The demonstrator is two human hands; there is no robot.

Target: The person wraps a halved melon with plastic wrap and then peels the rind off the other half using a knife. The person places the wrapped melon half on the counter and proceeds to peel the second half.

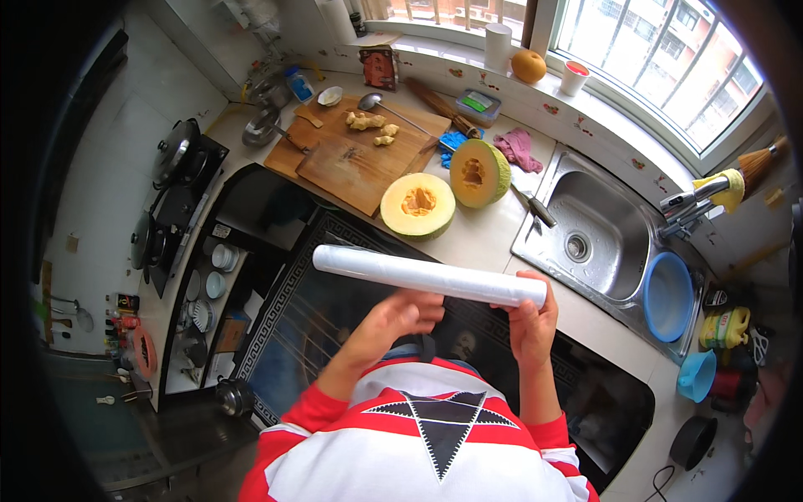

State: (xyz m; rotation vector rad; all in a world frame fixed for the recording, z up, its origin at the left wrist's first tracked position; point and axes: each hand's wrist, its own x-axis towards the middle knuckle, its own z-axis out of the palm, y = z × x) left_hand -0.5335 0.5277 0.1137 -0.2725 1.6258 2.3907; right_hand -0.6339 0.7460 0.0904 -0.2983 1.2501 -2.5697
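A long roll of clear plastic film (426,274) lies crosswise in front of my body, just off the counter's front edge. My right hand (532,314) grips it at its right end, thumb on the near side. Below the roll's middle, my left hand (401,317) is blurred, fingers apart and holding nothing; whether it touches the film is unclear. Beyond the roll, one melon half (433,216) faces cut side up at the corner of the wooden cutting board (351,169). The other melon half (492,172) leans on its side just behind it, seeds removed from both.
A knife (539,210) rests by the rim of the steel sink (574,219). Ginger pieces (366,121), a ladle (370,100) and a cleaver (295,139) lie on the board. A blue basin (669,296) stands right of the sink. Lidded pans (177,150) sit on the stove at left.
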